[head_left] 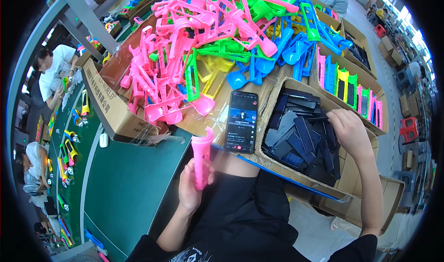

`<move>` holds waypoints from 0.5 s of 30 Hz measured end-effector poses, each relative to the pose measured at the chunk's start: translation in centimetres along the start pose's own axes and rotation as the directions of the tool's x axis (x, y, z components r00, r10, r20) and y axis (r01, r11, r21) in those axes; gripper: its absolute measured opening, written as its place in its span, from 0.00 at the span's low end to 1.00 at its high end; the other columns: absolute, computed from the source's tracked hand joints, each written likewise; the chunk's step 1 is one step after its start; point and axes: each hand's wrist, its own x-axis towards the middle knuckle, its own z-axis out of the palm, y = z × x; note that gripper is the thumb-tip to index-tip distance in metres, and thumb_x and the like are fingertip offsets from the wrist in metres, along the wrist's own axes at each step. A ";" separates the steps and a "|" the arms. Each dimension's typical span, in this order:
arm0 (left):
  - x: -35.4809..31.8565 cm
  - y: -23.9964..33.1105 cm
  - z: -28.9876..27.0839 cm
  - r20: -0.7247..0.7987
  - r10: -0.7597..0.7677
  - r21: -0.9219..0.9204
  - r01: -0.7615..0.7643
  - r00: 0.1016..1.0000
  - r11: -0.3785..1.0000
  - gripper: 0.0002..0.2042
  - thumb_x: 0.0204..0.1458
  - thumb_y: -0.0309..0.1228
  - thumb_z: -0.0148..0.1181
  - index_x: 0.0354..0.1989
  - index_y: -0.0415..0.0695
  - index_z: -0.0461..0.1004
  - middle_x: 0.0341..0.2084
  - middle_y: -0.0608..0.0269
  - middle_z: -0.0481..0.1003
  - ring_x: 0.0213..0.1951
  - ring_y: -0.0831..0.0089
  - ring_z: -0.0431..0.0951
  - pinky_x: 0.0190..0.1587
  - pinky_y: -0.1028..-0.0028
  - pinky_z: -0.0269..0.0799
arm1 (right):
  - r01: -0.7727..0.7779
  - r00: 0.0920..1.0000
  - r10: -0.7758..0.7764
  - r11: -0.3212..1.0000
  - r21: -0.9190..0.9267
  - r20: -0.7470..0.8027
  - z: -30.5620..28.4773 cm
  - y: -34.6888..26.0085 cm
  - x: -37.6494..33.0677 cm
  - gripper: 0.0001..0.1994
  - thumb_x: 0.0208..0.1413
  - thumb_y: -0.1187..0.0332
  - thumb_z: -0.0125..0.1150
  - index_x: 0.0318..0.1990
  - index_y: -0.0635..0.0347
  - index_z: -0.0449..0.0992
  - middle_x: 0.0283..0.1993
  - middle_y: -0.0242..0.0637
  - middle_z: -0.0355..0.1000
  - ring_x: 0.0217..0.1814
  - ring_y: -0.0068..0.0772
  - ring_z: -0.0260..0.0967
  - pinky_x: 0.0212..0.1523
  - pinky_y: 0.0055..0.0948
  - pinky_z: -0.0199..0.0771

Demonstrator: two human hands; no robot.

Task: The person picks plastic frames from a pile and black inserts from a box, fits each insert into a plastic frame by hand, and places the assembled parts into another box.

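We hold a pink plastic toy frame [201, 162] upright in our left hand [190, 188], fingers clenched round its lower end above our lap, while our right hand [350, 131] reaches into the cardboard box [277, 162] of dark flat panels [300, 139]; whether those fingers have closed on one we cannot tell. We judge this to be the picking step of fitting a panel to the frame, and the next move calls for singling out one panel and bringing it across, past the smartphone [241, 122].

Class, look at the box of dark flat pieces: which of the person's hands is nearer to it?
Right. The right hand reaches into the box of dark flat pieces, touching them. The left hand is well off to the box's left, holding a pink plastic piece.
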 end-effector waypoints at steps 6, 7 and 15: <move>0.0 -0.1 -0.2 0.042 0.016 0.040 -0.018 0.999 0.999 0.19 0.69 0.45 0.45 0.51 0.40 0.65 0.37 0.55 0.74 0.31 0.74 0.73 0.36 0.74 0.69 | -0.552 0.796 0.598 0.650 0.522 0.098 -3.5 -3.6 -2.9 0.09 0.64 0.71 0.58 0.42 0.70 0.76 0.35 0.41 0.78 0.35 0.30 0.76 0.37 0.29 0.74; 0.1 -0.2 0.1 0.051 0.005 0.052 -0.008 0.999 0.999 0.20 0.69 0.47 0.44 0.52 0.40 0.63 0.37 0.54 0.74 0.31 0.73 0.73 0.36 0.74 0.69 | -0.536 0.708 0.650 0.240 0.809 0.277 -3.7 -4.3 -3.3 0.09 0.65 0.69 0.57 0.43 0.69 0.77 0.35 0.40 0.78 0.35 0.25 0.76 0.36 0.25 0.74; 1.0 -0.4 3.1 0.189 -0.035 0.039 0.028 0.981 0.999 0.25 0.72 0.48 0.33 0.63 0.38 0.56 0.51 0.39 0.75 0.41 0.63 0.82 0.46 0.65 0.79 | -0.238 0.666 0.527 -0.520 0.820 0.528 -4.2 -11.5 -2.0 0.11 0.67 0.68 0.57 0.48 0.68 0.75 0.39 0.40 0.80 0.37 0.21 0.76 0.36 0.21 0.75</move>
